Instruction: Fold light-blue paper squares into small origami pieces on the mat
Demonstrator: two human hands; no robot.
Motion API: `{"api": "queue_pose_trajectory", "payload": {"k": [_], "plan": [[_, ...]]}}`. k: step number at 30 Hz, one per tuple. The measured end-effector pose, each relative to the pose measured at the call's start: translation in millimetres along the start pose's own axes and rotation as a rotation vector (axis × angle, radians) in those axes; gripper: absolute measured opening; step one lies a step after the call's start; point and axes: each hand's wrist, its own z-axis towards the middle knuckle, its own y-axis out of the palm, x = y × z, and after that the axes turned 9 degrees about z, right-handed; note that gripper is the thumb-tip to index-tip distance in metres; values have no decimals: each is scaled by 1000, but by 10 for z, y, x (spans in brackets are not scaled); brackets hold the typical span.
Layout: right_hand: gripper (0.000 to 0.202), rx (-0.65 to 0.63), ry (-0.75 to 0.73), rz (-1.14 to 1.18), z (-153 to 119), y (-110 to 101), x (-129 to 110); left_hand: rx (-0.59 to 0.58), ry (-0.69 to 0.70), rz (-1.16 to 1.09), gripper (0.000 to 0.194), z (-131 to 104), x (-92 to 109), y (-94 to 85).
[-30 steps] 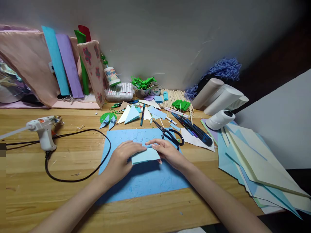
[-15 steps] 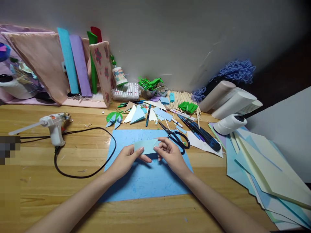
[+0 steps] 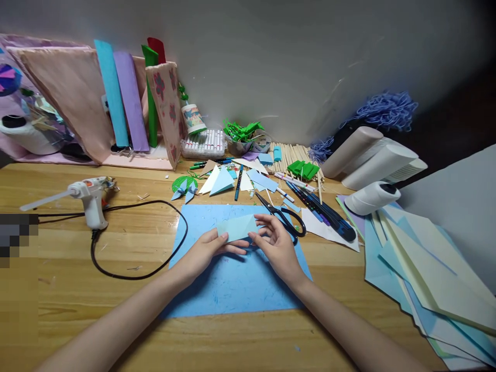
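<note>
- Pale-blue creased paper [image 3: 236, 227], pinched by left hand [image 3: 203, 251] and right hand [image 3: 278, 248], above blue mat [image 3: 232, 287]
- Clear case [image 3: 202, 153] of white markers [image 3: 212, 139]
- Bowl [image 3: 238, 149], probably plastic, holding green strips [image 3: 243, 130]
- Patterned cup [image 3: 194, 119], print unreadable

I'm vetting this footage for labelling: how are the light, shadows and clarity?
Head view: a soft shadow darkens the mat by the left hand; the paper shows clear edges. Head view: the upper right corner falls dark, and coarse pixel blocks hide a patch at the left edge.

Grey wall [image 3: 294, 67]; wood-grained tabletop [image 3: 232, 341]; shadow [image 3: 470, 85] at right
</note>
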Motion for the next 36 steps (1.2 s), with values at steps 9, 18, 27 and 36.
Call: {"api": "queue_pose_trajectory", "payload": {"k": [9,18,27,36], "plan": [[32,42,-129,-207,-29,1,-38,-94,-38,-178,24,-19,-24,-23],[45,-72,-222,-391,-34,5,-44,-76,-82,-169,21,-27,0,-13],[49,-70,-423,-666,-75,-14,-41,-85,-72,-170,25,-9,-31,-32],[20,-89,-465,-521,-78,-24,-109,-71,-45,-140,28,-10,-49,-24]]}}
